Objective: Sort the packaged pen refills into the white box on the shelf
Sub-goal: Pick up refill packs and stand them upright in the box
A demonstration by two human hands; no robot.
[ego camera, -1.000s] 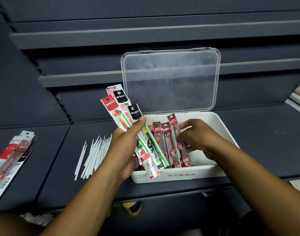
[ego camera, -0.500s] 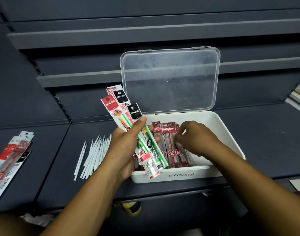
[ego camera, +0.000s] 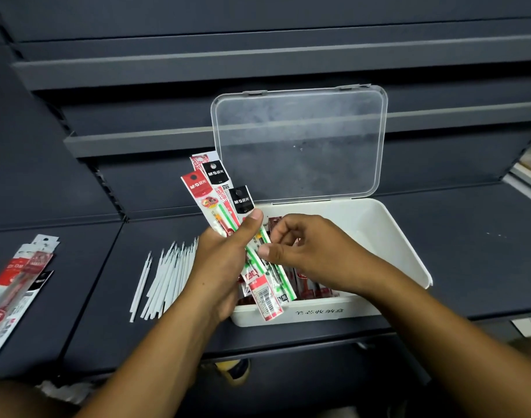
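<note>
Box: the white box (ego camera: 393,236) sits on the dark shelf (ego camera: 469,236) near its front edge, with its clear lid (ego camera: 300,140) standing open behind it
Done: a row of stored packs (ego camera: 312,289) lies flat in the left part of the box, partly under the hands; the right part shows bare white floor
In hand: the left hand (ego camera: 225,263) grips a fan of packaged refills (ego camera: 216,200) above the box's left end, fingers wrapped round the lower part, thumb pressed on top; at least 4 packs show in the fan
Right hand: the right hand (ego camera: 312,254) reaches to the fan, thumb and curled forefinger pinching the edge of 1 green-striped pack
Step judged: drawing 1 pack off the fan to lay beside the row
Left to do: the whole fan, plus a heap of waiting packs (ego camera: 20,282) on the shelf well to the left
Apparently not for sorting: loose white refills (ego camera: 164,276), unwrapped, just left of the box
Progress judged: partway and well short of complete; the stored packs cannot be counted, since the hands cover them
</note>
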